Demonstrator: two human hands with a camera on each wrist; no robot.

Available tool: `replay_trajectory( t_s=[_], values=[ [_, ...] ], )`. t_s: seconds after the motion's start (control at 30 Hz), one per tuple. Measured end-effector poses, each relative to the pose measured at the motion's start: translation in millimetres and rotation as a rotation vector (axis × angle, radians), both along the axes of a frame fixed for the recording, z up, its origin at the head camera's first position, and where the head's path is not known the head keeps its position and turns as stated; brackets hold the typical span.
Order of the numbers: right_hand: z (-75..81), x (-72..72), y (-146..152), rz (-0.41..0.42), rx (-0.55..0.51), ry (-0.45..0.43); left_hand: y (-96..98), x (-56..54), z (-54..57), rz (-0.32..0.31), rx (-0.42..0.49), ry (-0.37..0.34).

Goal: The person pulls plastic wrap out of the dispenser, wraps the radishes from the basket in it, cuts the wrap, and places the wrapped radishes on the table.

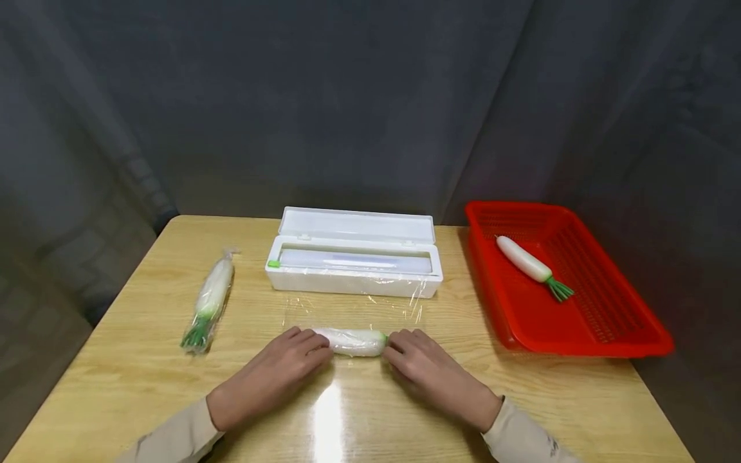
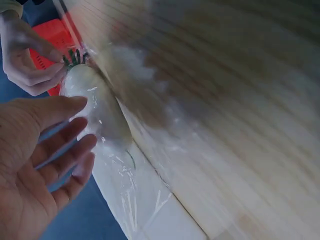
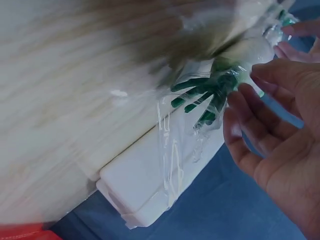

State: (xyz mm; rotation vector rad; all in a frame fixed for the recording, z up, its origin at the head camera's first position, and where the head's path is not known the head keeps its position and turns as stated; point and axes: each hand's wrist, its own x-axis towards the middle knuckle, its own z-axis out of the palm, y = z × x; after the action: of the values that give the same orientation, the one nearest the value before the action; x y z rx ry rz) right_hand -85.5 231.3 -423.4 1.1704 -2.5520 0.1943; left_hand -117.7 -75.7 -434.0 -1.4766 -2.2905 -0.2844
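Note:
A white radish [image 1: 356, 343], with clear cling film over it, lies crosswise on the table between the hands. My left hand [image 1: 294, 355] holds its plain end, thumb and curved fingertips against the film. At the leafy end, my right hand [image 1: 421, 361] holds it with bent fingers. Green leaf stubs [image 3: 202, 95] show through the film in the right wrist view. The sheet of film [image 1: 353, 310] runs from the radish back to a white wrap dispenser [image 1: 353, 283], whose lid [image 1: 356, 224] stands raised over the roll [image 1: 353, 260].
To the left lies another radish [image 1: 213, 292], wrapped in film, leaves toward the near edge. A red basket [image 1: 556, 347] at the right holds a bare radish [image 1: 523, 258]. On the dispenser's left end sits a small green slider [image 1: 274, 263]. Dark curtains [image 1: 324, 109] hang behind the table.

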Motion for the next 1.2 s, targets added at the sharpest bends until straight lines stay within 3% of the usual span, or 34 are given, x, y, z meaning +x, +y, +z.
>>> replay_trajectory(
  t_s=[0.23,0.5,0.8,1.2],
  values=[
    [-3.0,-7.7,5,-0.050,-0.019,-0.006,0.8,-10.1,-1.0,0.087,0.089,-0.043],
    [-7.4,-18.9,12,-0.048,-0.034,-0.035,4.4,-20.9,-4.4,0.169,0.089,-0.109],
    [-9.5,-27.0,11,-0.087,-0.049,-0.037,6.3,-29.6,-5.0,0.139,0.124,-0.176],
    [-7.3,-36.6,3,-0.108,-0.132,-0.111,0.5,-39.4,4.7,0.117,0.108,-0.450]
  ],
)
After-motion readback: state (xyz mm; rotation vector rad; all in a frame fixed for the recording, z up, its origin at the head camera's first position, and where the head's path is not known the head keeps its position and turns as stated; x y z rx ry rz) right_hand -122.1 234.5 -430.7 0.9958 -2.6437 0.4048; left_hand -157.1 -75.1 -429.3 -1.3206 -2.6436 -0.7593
